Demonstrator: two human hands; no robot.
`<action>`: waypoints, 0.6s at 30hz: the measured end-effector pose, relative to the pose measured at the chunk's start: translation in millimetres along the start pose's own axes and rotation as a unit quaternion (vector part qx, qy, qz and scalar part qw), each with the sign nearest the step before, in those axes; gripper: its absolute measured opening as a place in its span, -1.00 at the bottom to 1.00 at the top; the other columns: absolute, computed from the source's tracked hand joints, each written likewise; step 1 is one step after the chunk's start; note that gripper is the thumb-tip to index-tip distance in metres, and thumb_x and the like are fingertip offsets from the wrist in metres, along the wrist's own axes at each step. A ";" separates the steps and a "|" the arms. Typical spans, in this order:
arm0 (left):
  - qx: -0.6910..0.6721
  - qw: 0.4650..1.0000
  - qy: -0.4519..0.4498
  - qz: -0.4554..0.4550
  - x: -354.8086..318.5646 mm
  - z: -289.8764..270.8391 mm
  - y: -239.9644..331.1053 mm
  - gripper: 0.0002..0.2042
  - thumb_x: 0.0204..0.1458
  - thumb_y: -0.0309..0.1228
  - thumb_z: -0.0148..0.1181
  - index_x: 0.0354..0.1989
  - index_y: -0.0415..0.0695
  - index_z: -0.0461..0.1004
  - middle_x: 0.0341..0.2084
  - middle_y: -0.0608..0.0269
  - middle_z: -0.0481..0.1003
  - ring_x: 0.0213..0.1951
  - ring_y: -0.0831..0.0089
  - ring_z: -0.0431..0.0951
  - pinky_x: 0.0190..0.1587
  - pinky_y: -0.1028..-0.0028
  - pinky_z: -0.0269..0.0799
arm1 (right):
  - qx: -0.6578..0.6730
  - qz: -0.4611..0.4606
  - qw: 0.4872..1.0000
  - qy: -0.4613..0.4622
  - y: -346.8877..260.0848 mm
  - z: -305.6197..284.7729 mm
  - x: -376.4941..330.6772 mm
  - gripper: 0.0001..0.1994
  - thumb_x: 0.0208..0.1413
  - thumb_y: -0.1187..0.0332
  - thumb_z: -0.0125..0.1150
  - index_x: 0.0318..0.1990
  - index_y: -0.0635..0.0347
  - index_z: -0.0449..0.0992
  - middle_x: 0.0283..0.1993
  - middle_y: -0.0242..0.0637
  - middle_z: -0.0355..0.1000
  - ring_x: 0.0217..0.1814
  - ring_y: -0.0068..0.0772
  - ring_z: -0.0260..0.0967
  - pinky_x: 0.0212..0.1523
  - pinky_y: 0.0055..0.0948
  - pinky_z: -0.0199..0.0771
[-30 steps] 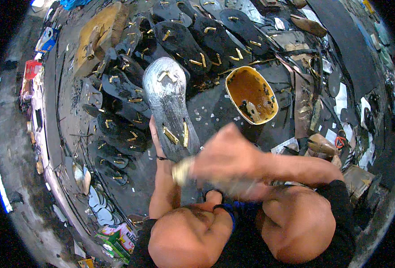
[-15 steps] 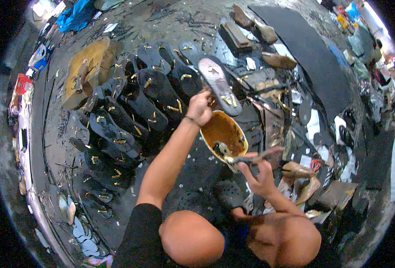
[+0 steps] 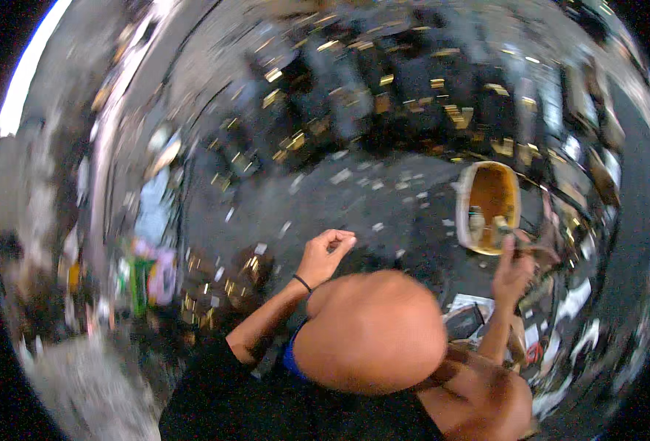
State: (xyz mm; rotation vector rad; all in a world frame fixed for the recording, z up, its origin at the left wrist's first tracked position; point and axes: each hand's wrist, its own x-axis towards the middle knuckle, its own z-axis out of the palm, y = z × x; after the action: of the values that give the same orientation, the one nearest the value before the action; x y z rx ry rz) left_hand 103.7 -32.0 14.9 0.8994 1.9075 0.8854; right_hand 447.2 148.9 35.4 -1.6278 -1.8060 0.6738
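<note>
The picture is smeared by motion. My left hand (image 3: 328, 251) is in front of my knee, its fingers curled in toward the thumb; nothing shows in them. My right hand (image 3: 514, 270) grips a brush (image 3: 503, 225), whose working end is over the near end of an oval tub (image 3: 467, 198). The tub has a pale rim and brown, sticky-looking residue inside. Beyond my hands, dark sandal soles (image 3: 350, 103) with gold-coloured strips lie in rows, their outlines blurred.
Small pale scraps (image 3: 341, 176) dot the dark floor. More gold-marked dark pieces (image 3: 222, 287) lie to the left of my left arm, below a pink and green packet (image 3: 152, 275). Cuttings and a red coil (image 3: 533, 345) crowd the right side.
The view has swung left, so the tub and soles appear farther right and up. My left hand has come away from beside the tub, back near my knee. My right hand keeps the brush.
</note>
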 end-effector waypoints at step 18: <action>0.285 0.937 0.199 -0.005 -82.2 -116.3 -59.0 -0.79 0.22 -0.33 0.09 -0.23 -0.25 0.53 -0.26 -0.05 0.56 -0.19 -0.02 0.58 -0.15 0.10 0.46 | -0.288 0.002 0.948 -0.136 -8.3 -45.6 2.2 -0.60 0.12 0.04 0.30 -0.25 0.30 0.57 -0.36 0.09 0.53 -0.28 0.14 0.50 -0.23 -0.04 0.46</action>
State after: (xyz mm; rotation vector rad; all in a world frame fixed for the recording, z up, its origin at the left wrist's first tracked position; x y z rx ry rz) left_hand 19.4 -157.7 44.3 1.0994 2.5948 0.5301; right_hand 474.6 148.8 72.8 -1.9773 -2.3605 0.4011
